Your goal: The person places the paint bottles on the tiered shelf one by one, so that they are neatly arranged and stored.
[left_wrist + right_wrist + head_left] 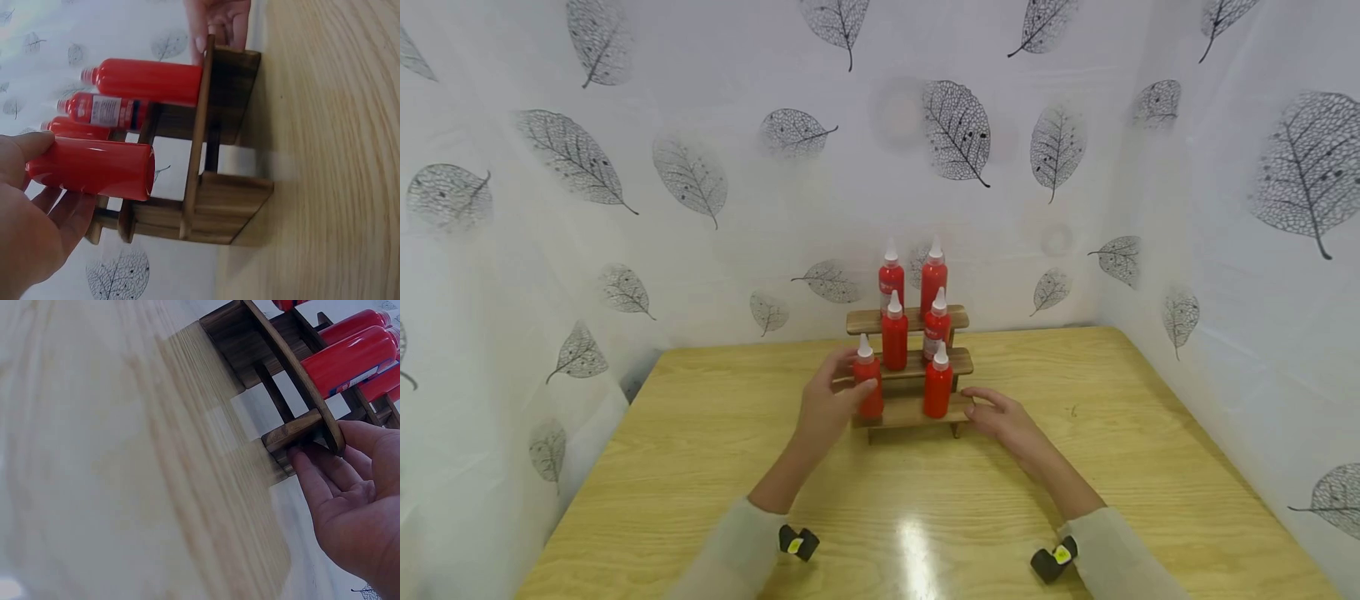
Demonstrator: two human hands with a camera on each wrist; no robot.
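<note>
My left hand (826, 408) grips a red squeeze bottle (869, 398) with a white pointed cap, at the left end of a three-tier wooden stand (902, 414). In the left wrist view the held bottle (94, 167) shows its base, apart from the lowest tier's board. At the stand's other end, my right hand (1011, 427) holds the end of the lowest tier, thumb at the board's edge and fingers beneath, as the right wrist view shows. Another red bottle (937, 392) stands upright on the lowest tier's right side.
Two red bottles stand on the middle tier, one left (895, 340) and one right (936, 333). The top tier bears two more, a left one (891, 279) and a right one (933, 282). A leaf-patterned white curtain (737, 275) surrounds the wooden table (715, 433).
</note>
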